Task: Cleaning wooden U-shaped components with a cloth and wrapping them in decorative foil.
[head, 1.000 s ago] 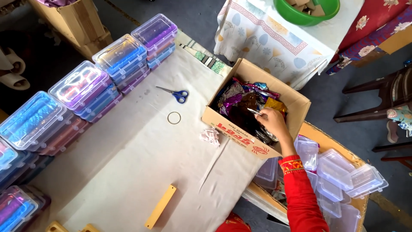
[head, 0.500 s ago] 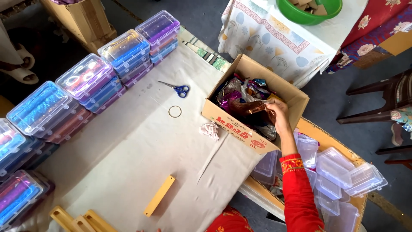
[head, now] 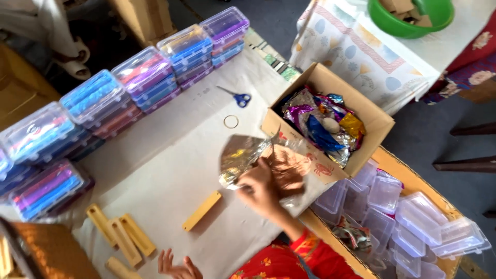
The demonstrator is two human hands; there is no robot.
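I saw four wood blocks [head: 121, 240] lower left, left hand [head: 175, 267] just beside, fingers spread, holding nothing; fifth block [head: 202, 211] lay alone mid-table; right hand [head: 261, 186] pinched shut on foil sheet [head: 243, 157] above table, before box [head: 330, 126]; judged foil light, thin, crinkly, tear-prone, best held at edge; one scissors [head: 237, 97], one ring [head: 231, 122]
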